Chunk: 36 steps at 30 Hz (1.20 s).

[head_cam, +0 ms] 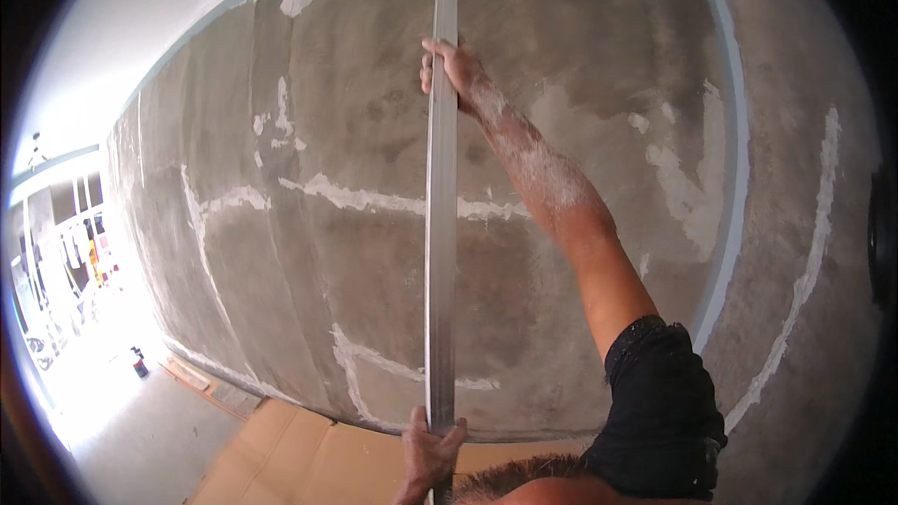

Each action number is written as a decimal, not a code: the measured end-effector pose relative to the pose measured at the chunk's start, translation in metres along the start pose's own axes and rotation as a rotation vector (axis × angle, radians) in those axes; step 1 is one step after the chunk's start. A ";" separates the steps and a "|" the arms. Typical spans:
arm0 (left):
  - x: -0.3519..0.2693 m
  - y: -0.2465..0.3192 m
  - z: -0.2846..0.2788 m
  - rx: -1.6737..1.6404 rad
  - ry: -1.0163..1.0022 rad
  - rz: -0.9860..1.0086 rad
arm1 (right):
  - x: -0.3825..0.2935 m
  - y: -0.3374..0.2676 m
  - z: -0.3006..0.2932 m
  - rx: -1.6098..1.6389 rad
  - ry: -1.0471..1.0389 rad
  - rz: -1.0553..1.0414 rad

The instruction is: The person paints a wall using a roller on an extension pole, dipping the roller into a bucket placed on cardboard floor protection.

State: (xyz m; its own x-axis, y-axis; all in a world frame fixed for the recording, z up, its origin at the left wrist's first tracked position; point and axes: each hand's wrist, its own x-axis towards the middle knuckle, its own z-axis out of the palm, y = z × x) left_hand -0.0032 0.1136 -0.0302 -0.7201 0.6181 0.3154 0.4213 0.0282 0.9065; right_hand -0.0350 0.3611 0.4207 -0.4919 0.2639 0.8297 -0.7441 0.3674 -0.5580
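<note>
A long aluminium straightedge [440, 238] stands nearly upright before me, in front of or against the grey plastered wall [379, 266]; contact with the wall cannot be told. High up, my right hand [452, 70] grips it, the forearm raised and coated in pale dust. Near the bottom of the view, my left hand [431, 452] holds its lower part between thumb and fingers. Whitish filler strips [351, 198] run across the wall behind the bar. More pale filler patches [684, 186] lie right of my raised arm. The bar's lower end runs out of view.
Cardboard sheets [287, 449] cover the floor along the wall base. A small dark container [139, 363] stands on the concrete floor at left, near a bright opening with several blurred items. A pale blue-grey band [733, 119] marks the wall corner at right.
</note>
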 end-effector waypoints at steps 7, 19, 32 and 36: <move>-0.072 -0.042 0.057 -0.120 -0.107 0.021 | -0.103 -0.045 -0.016 0.027 0.091 0.041; -0.213 0.049 0.147 -0.201 -0.071 -0.018 | -0.184 -0.229 -0.089 0.074 0.052 -0.070; -0.346 0.109 0.154 -0.136 -0.010 -0.044 | -0.235 -0.357 -0.056 0.085 0.012 -0.090; -0.404 0.113 0.113 -0.083 0.026 -0.016 | -0.276 -0.401 0.005 0.101 -0.003 -0.104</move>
State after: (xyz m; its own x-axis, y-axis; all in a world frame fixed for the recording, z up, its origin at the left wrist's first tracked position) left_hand 0.3977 -0.0437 -0.0866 -0.7411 0.5972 0.3067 0.3629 -0.0280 0.9314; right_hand 0.3969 0.1362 0.4160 -0.4112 0.2259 0.8831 -0.8327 0.3010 -0.4648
